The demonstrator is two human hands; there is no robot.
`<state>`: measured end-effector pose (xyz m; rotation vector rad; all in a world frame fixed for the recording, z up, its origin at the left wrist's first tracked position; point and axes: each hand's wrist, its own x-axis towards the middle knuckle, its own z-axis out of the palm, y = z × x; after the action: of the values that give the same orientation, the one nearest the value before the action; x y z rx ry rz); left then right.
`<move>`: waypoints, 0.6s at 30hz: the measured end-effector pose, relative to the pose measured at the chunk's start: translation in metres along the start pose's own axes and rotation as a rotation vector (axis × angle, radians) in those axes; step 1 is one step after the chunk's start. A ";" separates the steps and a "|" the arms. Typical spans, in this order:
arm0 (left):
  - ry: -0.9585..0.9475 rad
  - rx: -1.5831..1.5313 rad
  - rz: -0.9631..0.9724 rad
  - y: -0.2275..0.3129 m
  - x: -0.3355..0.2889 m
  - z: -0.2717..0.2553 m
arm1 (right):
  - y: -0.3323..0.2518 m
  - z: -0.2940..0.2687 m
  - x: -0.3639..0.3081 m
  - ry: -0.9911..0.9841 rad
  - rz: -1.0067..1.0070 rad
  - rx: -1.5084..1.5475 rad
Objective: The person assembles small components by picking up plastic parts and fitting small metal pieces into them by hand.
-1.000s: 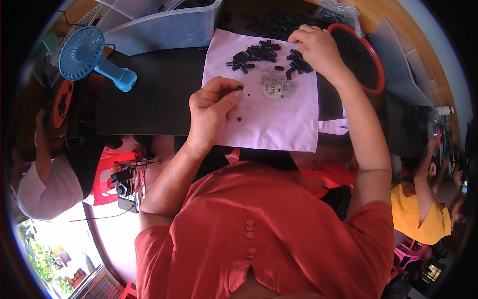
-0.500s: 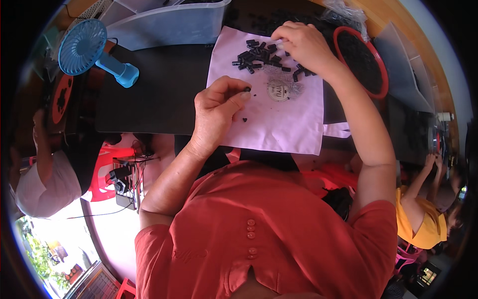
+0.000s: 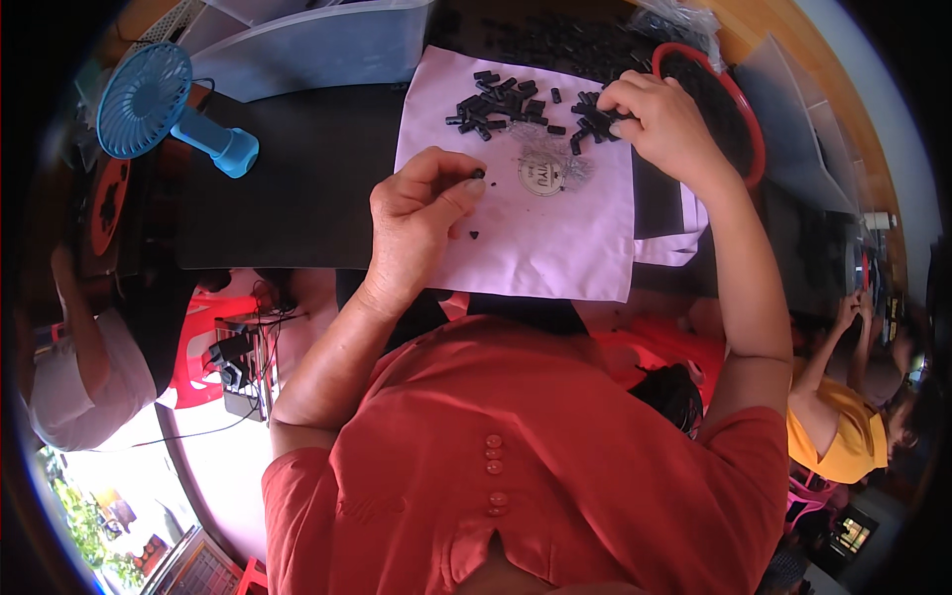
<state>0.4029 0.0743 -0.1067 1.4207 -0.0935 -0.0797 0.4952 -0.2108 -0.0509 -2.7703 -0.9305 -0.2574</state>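
The left hand (image 3: pixel 421 223) has thumb and forefinger clamped on a small black piece (image 3: pixel 478 175). Just nearer than that grip, a black bit (image 3: pixel 474 235) lies on the lilac cloth (image 3: pixel 555 253). Beyond the grip, on the same cloth, sits the larger heap (image 3: pixel 513 99) of short black tubes. To its right, the right hand (image 3: pixel 666 124) has its fingers at the smaller heap (image 3: pixel 593 121); whether they close on a tube, I cannot tell. A red-rimmed tub (image 3: pixel 742 96) is just right of this hand. Well left of the left grip are a blue fan (image 3: pixel 149 99) and, farther off, a clear bin (image 3: pixel 327 55).
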 end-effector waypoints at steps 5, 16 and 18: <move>0.010 0.016 0.004 -0.002 0.000 0.000 | 0.002 -0.002 -0.004 0.023 0.000 -0.116; 0.005 0.003 0.013 -0.001 0.000 0.002 | -0.015 0.026 -0.022 0.174 -0.033 -0.175; 0.008 0.016 0.018 -0.001 0.000 0.001 | -0.016 0.031 -0.023 0.196 -0.025 -0.171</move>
<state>0.4025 0.0735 -0.1078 1.4363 -0.1001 -0.0588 0.4707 -0.2042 -0.0839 -2.8208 -0.9326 -0.6274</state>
